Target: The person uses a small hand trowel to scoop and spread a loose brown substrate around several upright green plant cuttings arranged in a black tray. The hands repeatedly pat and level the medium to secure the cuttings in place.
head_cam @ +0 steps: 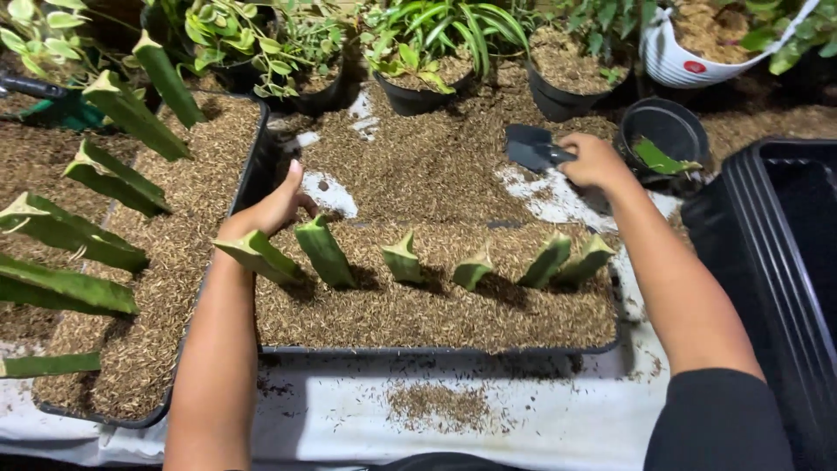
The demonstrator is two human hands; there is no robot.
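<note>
While the right hand [593,161] wraps its fingers around a small black scoop [529,146], the left hand [275,208] rests with fingers pressed together behind a green cutting [324,251] in the tray [436,349].

The work surface is covered by a white sheet [349,410]. Two black trays [436,349] [113,417] of husk substrate rest directly on it, side by side. A loose husk heap [436,153] lies behind them, small husk spills [436,406] in front, and empty stacked black trays [776,253] at the right
</note>
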